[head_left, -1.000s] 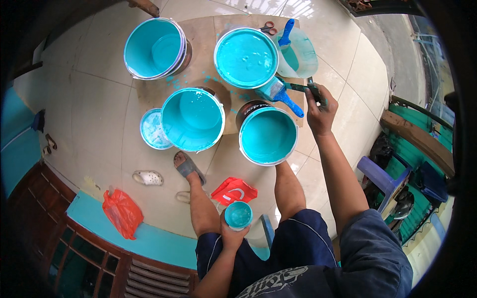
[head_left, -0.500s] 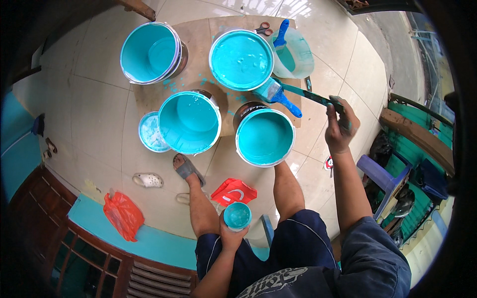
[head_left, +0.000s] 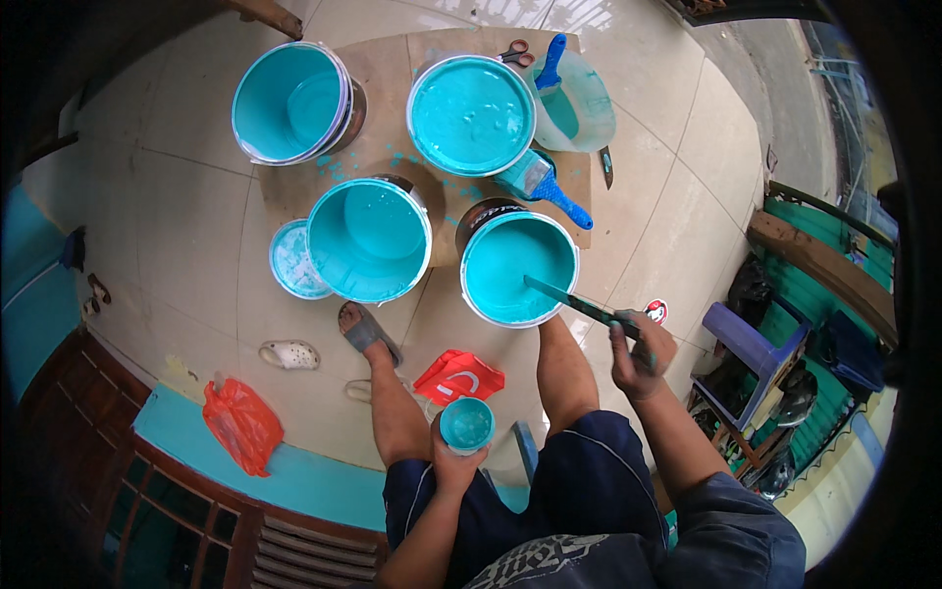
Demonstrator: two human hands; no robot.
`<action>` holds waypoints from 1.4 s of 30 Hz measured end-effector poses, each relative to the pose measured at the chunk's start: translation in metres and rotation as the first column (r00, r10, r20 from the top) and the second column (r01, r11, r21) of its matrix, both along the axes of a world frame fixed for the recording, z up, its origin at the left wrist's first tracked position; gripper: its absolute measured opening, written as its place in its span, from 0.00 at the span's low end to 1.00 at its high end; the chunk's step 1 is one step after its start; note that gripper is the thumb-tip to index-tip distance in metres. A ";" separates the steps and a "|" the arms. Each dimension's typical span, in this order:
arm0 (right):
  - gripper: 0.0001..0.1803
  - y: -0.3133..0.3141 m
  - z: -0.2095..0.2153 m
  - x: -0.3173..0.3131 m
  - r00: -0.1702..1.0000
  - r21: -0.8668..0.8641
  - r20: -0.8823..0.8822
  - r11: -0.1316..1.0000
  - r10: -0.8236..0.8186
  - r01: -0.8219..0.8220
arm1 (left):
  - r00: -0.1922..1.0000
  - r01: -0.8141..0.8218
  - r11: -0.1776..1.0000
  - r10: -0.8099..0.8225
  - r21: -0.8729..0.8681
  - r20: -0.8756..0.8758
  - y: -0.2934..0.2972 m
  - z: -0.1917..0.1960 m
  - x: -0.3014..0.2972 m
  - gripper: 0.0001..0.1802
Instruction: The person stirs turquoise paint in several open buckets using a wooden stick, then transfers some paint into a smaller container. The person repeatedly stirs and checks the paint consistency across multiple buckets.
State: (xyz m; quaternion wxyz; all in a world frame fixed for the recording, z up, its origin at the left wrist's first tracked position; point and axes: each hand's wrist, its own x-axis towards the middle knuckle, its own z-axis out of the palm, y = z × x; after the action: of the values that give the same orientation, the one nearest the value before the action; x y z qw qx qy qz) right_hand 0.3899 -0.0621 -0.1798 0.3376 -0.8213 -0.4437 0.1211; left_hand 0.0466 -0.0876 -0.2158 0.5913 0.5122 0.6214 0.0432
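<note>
Around a long, flat, paint-smeared stick (head_left: 589, 309), dark near the grip, the fingers of my right hand (head_left: 643, 355) are closed. Its far end reaches over the rim into the near-right paint bucket (head_left: 577, 267), above or touching the teal paint; I cannot tell which. My left hand (head_left: 458, 473) is wrapped round a small cup (head_left: 467, 426) with teal paint inside, held low between my knees. Just beyond the near-right bucket lies a wide paintbrush (head_left: 559, 201) with a blue handle, its bristles beside the far-middle bucket (head_left: 411, 120), whose round top is teal.
Two more teal-coated buckets stand left, one near (head_left: 428, 240) and one far (head_left: 235, 116). A round lid (head_left: 293, 263), scissors (head_left: 517, 53), a knife (head_left: 606, 169) and a translucent tub (head_left: 599, 108) holding another brush lie around them. A purple stool (head_left: 751, 339) is at right.
My right hand has come nearer and slightly left, swinging the stick from beside the far-middle bucket to over the near-right bucket. My left hand keeps the cup in nearly the same place.
</note>
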 end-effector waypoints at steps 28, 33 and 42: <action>0.11 -0.006 0.034 -0.011 0.989 0.016 0.148 0.999 0.028 -0.031 | 0.999 -0.039 0.995 0.039 -0.092 -0.004 -0.004 0.000 0.000 0.44; 0.07 -0.019 0.049 -0.004 0.958 0.101 -0.145 0.959 -0.249 0.264 | 0.999 -0.039 0.997 0.041 -0.061 0.024 0.001 0.002 0.004 0.44; 0.08 -0.034 0.035 0.009 0.835 0.082 -0.366 0.879 -0.412 0.470 | 1.000 -0.004 0.999 0.003 -0.038 -0.003 0.002 0.004 0.011 0.44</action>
State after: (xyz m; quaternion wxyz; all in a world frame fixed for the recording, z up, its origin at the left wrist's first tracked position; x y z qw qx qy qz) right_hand 0.3991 -0.0964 -0.1449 0.4956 -0.8366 -0.1860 0.1408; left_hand 0.0579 -0.0858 -0.2123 0.6001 0.4997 0.6238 0.0316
